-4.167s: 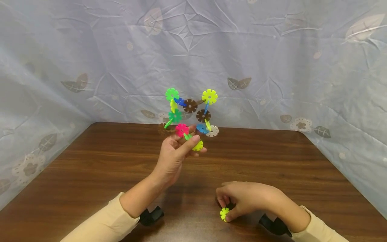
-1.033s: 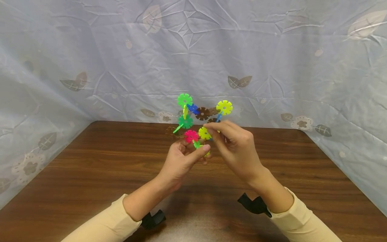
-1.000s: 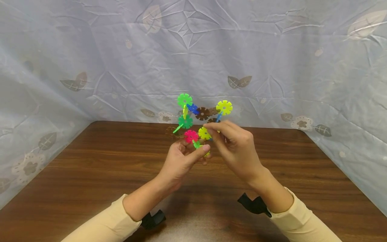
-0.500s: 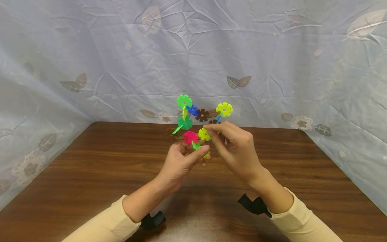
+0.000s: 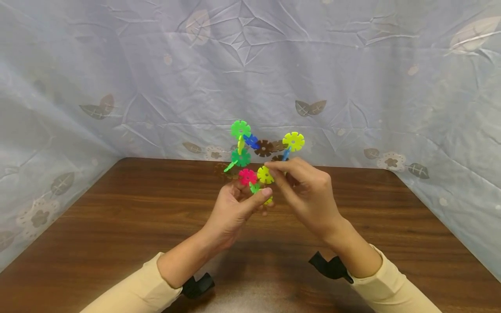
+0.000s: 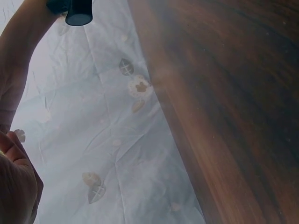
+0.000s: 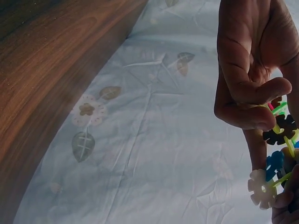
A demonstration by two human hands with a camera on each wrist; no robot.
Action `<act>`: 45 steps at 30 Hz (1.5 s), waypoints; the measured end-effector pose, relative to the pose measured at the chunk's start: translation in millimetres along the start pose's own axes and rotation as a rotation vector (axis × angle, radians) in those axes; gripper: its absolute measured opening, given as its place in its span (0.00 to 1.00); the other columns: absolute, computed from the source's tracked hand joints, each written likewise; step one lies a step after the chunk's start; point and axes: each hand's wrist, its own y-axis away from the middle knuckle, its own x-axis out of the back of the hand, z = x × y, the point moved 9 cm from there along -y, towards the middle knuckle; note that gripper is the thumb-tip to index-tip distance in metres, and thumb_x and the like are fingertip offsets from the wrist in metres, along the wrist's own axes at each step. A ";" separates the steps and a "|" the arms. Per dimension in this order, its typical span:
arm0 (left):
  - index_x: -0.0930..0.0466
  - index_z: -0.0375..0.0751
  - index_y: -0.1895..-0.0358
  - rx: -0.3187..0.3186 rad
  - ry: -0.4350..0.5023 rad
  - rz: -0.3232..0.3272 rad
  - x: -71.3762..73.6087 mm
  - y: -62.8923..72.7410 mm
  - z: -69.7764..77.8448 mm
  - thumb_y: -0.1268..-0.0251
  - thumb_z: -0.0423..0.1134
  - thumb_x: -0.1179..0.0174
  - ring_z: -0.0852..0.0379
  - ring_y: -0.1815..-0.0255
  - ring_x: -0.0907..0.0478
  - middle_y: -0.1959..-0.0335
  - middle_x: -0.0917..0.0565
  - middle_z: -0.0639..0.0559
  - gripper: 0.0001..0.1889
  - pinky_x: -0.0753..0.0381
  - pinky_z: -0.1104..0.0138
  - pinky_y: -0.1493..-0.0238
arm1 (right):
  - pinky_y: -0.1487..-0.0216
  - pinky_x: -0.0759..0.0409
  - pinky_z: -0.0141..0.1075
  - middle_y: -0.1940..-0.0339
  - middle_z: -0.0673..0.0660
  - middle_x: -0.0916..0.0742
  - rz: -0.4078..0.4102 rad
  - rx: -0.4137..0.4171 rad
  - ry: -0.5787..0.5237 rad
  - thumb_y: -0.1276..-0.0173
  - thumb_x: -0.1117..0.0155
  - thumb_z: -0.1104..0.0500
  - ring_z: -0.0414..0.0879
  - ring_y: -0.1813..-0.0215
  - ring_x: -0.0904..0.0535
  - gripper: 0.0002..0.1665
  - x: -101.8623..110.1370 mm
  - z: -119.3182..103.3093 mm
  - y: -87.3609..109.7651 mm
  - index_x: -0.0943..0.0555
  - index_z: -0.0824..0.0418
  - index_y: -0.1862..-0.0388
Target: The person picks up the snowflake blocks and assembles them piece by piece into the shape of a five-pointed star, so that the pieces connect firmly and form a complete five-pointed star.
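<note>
A chain of notched plastic snowflake discs (image 5: pixel 240 157) in green, blue, brown, pink and yellow is held above the table in the head view. My left hand (image 5: pixel 228 213) grips its lower end, thumb over a yellow disc (image 5: pixel 268 200), just below the pink disc (image 5: pixel 248 177). Between thumb and forefinger my right hand (image 5: pixel 311 191) pinches another yellow snowflake disc (image 5: pixel 264 174), beside the pink one; whether it joins the chain is hidden. Part of the chain's right side is behind the right hand. The right wrist view shows a white disc (image 7: pixel 261 189) and a blue disc (image 7: pixel 274 164) there.
Below the hands spreads a dark wooden table (image 5: pixel 156 226). A pale patterned curtain (image 5: pixel 250 78) hangs behind it and along both sides. Black straps (image 5: pixel 330 265) stick out beneath the wrists.
Since the oldest frame, my right hand has raised the yellow disc from the table to the chain. My left hand shifted slightly right and down. Over the last second both hands are nearly still.
</note>
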 end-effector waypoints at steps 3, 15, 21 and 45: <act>0.20 0.44 0.56 0.000 0.001 -0.010 -0.4 -0.2 0.3 0.26 0.30 0.39 0.63 0.66 0.14 0.67 0.11 0.61 0.04 0.14 0.68 0.61 | 0.71 0.34 0.26 0.74 0.53 0.15 -0.010 0.000 0.003 0.36 0.29 0.76 0.38 0.74 0.33 0.13 1.8 -0.2 -1.2 0.11 0.66 0.54; 0.24 0.37 0.44 0.032 0.055 -0.014 -0.1 0.9 -0.5 0.23 0.32 0.42 0.61 0.63 0.12 0.63 0.11 0.60 0.10 0.13 0.69 0.59 | 0.72 0.29 0.26 0.71 0.54 0.11 -0.016 -0.022 -0.040 0.36 0.31 0.77 0.38 0.76 0.30 0.15 8.0 -1.6 -4.0 0.11 0.67 0.52; 0.22 0.45 0.51 0.015 0.076 0.002 1.6 0.6 4.6 0.23 0.31 0.43 0.61 0.64 0.11 0.64 0.11 0.61 0.06 0.13 0.70 0.60 | 0.69 0.28 0.25 0.71 0.57 0.11 0.049 0.046 -0.045 0.27 0.34 0.68 0.36 0.74 0.28 0.07 18.4 -5.6 -6.4 0.11 0.68 0.55; 0.23 0.46 0.50 0.006 0.095 0.023 7.1 -0.8 11.7 0.21 0.31 0.45 0.60 0.64 0.11 0.61 0.12 0.59 0.06 0.13 0.72 0.60 | 0.43 0.16 0.28 0.37 0.63 0.13 -0.127 -0.314 -0.304 0.35 0.27 0.72 0.37 0.38 0.16 0.37 -12.5 56.0 16.9 0.26 0.61 0.28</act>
